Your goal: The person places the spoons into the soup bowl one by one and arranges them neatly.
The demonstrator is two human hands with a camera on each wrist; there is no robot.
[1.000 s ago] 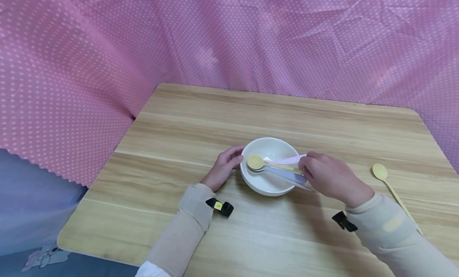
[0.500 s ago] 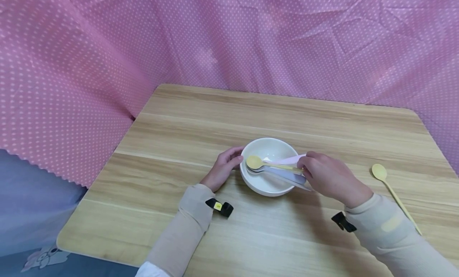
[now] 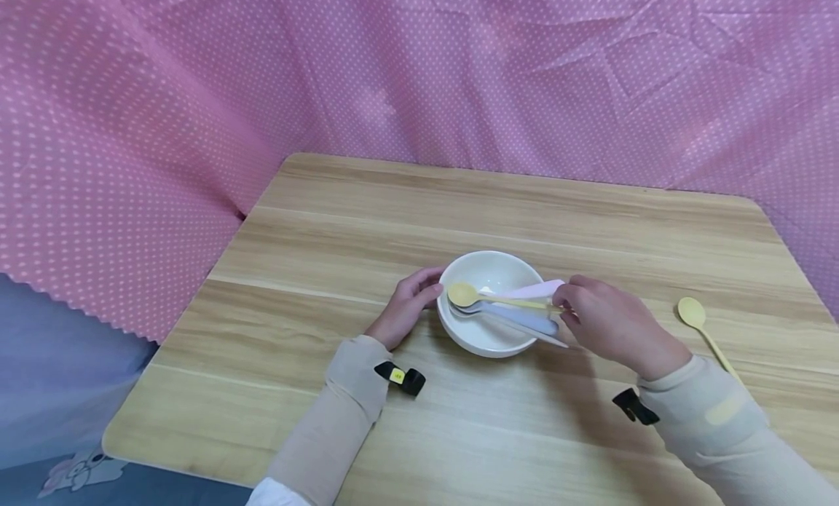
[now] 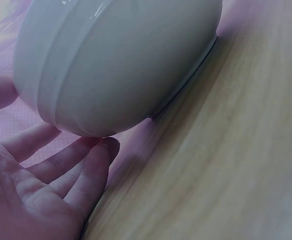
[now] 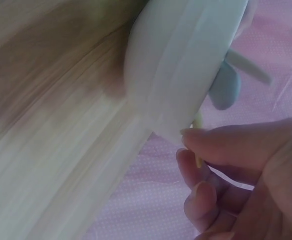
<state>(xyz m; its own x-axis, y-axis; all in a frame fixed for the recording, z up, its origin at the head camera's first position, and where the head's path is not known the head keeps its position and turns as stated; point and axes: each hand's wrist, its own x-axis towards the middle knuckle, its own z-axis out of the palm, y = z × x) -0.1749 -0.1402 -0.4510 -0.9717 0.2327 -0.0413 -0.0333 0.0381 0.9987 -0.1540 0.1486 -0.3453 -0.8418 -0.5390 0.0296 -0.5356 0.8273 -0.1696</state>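
A white bowl [image 3: 488, 262] stands on the wooden table, holding several utensils whose handles lean over its right rim. A yellow spoon [image 3: 464, 295] lies on top, above a spoon with a lavender handle [image 3: 524, 319]; a pink handle [image 3: 539, 290] sticks out behind them. My left hand [image 3: 408, 306] rests against the bowl's left side, thumb by the rim; in the left wrist view its fairly straight fingertips [image 4: 98, 150] touch the outer wall. My right hand [image 3: 612, 322] pinches the end of the yellow spoon's handle [image 5: 198, 162] between thumb and fingers, just outside the rim.
Another yellow spoon [image 3: 692, 313] lies on the table to the right, its handle partly behind my right sleeve. A pink dotted cloth [image 3: 419, 76] hangs along the table's back and left. The table's rounded left corner [image 3: 114, 440] is near the front.
My right hand has shifted slightly right, leaving more of the pink handle and the yellow spoon's handle showing. The left hand and the bowl look nearly still.
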